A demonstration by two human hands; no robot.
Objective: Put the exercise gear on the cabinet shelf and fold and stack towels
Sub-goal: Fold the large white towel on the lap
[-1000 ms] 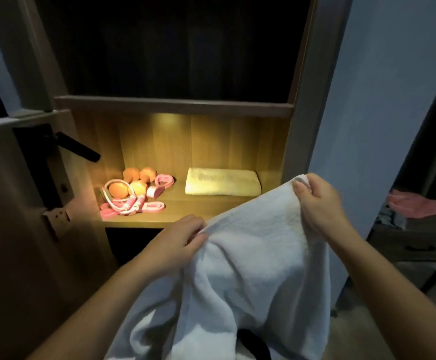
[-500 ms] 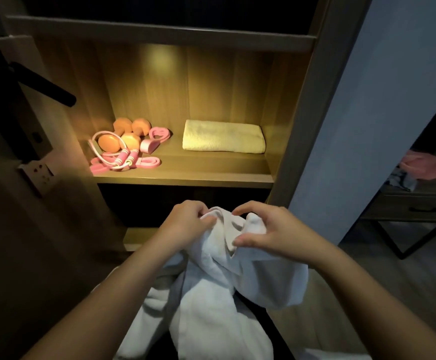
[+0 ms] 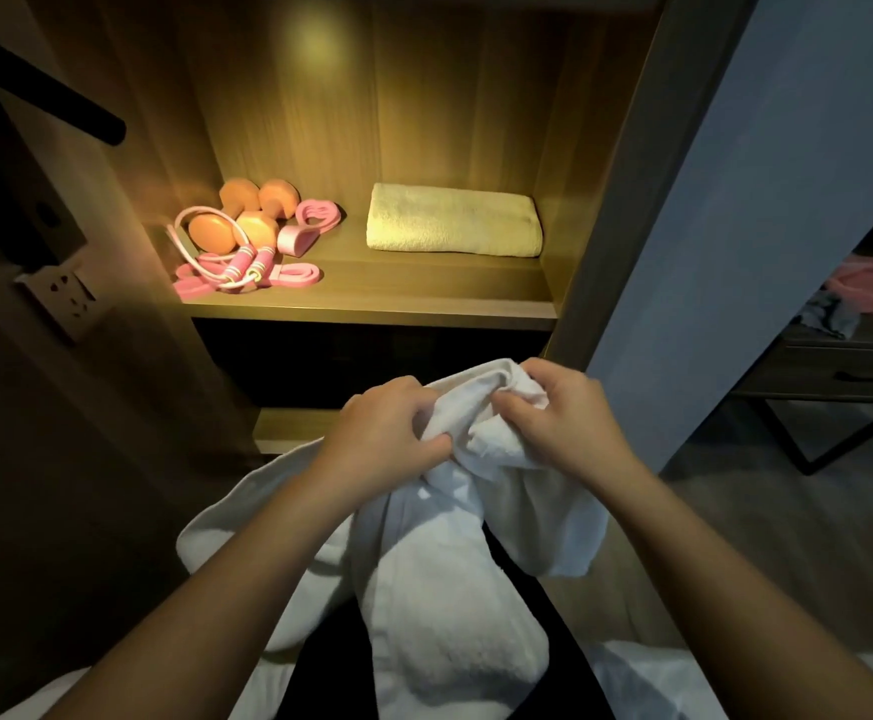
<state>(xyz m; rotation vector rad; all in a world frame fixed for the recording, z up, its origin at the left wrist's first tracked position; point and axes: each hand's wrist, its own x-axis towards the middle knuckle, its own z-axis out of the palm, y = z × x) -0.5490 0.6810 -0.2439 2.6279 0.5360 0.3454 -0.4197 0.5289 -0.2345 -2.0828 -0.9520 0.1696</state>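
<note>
Both hands — left hand [image 3: 390, 433] and right hand [image 3: 561, 415] — clutch a bunched white towel [image 3: 450, 579] close together below the lit cabinet shelf [image 3: 372, 304]; beyond lie pink exercise gear [image 3: 247, 241] and a folded towel [image 3: 452, 220] — apart.

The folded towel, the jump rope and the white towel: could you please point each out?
folded towel [image 3: 452, 219], head view, middle of its top face.
jump rope [image 3: 249, 263], head view, its pink handles.
white towel [image 3: 450, 589], head view, hanging bulk below the hands.
</note>
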